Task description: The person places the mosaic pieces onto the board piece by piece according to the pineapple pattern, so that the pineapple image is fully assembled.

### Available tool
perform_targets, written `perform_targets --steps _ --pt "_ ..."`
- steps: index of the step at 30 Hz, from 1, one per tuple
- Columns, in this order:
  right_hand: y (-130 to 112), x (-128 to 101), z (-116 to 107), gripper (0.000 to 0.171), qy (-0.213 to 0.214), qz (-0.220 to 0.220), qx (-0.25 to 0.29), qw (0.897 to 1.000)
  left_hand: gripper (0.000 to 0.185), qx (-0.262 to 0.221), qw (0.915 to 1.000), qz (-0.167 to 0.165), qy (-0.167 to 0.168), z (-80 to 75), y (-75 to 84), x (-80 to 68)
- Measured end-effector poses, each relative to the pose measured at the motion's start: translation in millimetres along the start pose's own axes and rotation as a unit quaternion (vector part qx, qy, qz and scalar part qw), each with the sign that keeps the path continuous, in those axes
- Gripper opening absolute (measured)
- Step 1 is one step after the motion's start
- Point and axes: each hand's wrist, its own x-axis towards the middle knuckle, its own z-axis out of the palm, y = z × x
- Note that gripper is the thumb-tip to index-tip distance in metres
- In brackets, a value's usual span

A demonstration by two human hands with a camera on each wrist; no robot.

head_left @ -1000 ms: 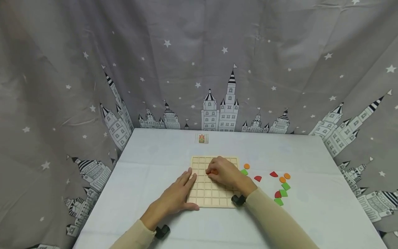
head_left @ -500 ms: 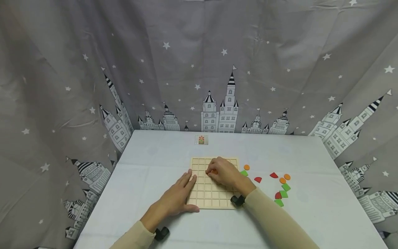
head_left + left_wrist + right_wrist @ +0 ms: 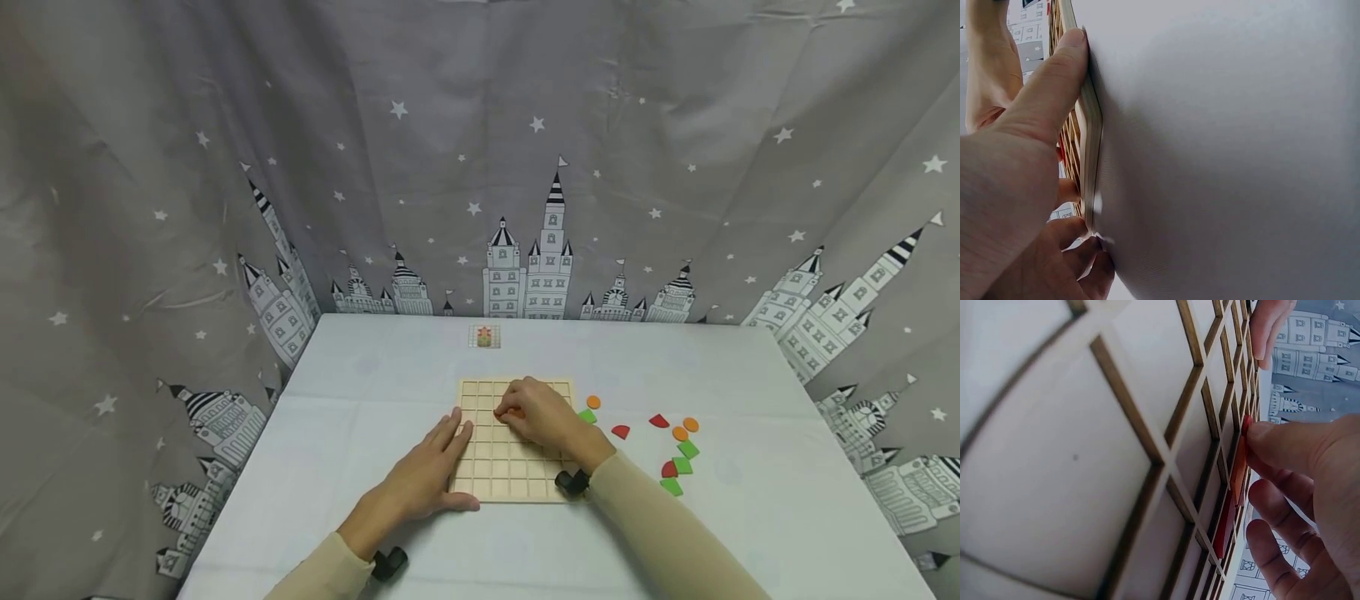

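Observation:
A pale wooden grid board lies on the white table. My left hand rests against its left side with straight, spread fingers; in the left wrist view the thumb lies along the board's edge. Over the upper middle of the grid, my right hand pinches a small red piece between thumb and fingertips, and the piece touches the board. An orange piece and another red piece sit in the grid just beside it. From the head view, the right hand hides most of them.
Right of the board lie loose flat pieces: orange discs, green pieces and red wedges. A small pattern card lies behind the board. A grey castle-print curtain hangs at the table's back edge.
The whole head view has shifted slightly. Both hands keep nearly the same places on the board, and the loose pieces have not moved.

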Motion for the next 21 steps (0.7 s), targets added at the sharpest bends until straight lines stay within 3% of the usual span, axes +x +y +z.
perform_targets --steps 21 --pt "0 -14 -15 0.013 0.027 -0.003 0.007 1.0 0.128 0.001 0.9999 -0.011 -0.006 0.6 1.9 -0.9"
